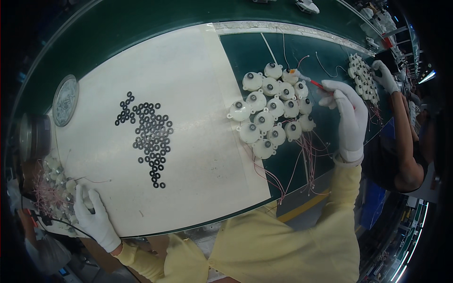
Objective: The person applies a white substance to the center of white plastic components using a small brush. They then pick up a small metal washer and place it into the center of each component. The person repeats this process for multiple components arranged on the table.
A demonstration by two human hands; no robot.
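My right hand (348,118) is closed, thumb and fingers pinched round a thin red stick (316,84); its pale, orange-marked end lies at a white round case (287,78) on the far edge of a loose cluster, though I cannot tell whether it touches; the other white cases (275,107), each with a dark knob, sit close together across the green tabletop (240,49) and the edge of the white sheet (193,141), pink wires (309,162) trailing toward me; my left hand (96,219) is at the left, fingers partly spread beside a heap of wired white parts (53,184), and I cannot tell whether they grip one; between my hands black rings (153,134) lie scattered; beyond the heap stands a round dish (66,100); at far right another person's gloved hand (386,77) is beside a second cluster (362,79)
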